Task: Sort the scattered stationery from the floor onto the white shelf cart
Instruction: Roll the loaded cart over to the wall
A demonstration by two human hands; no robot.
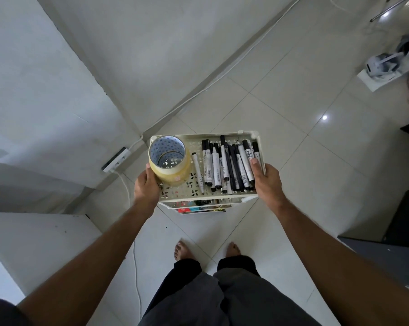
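White shelf cart (200, 200) stood on the tiled floor (292, 109) right in front of two bare feet (183, 250), near the corner where two walls met. Seen from straight above. Top tray perforated, pale cream-white. Held at both short sides.

Stack of yellowish tape rolls (169, 160) upright in the tray's left end, hollow core open to the camera. Single white marker (197, 172) lying just right of the stack, apart from the rest. Heap of black and white markers (231, 165) filling the right half of the tray, lying roughly parallel, several overlapping. Lower shelves barely visible under the near rim: a strip of colourful printed items (202, 209), too little shown to identify.

Left hand (147, 187) gripped the tray's left edge, thumb up against the side of the tape stack; other fingers wrapped under the rim and hidden, so their spread could not be told. Right hand (268, 182) gripped the right edge, thumb laid over the rim and touching the outermost markers; remaining fingers out of sight below the tray.

White power strip (115, 160) against the left wall, near the cart, with a white cable (222, 77) running along the skirting and another trailing across the floor. Farther off at upper right, a small white device (382, 65) on a white sheet. Dark furniture (405, 215) at the right edge.
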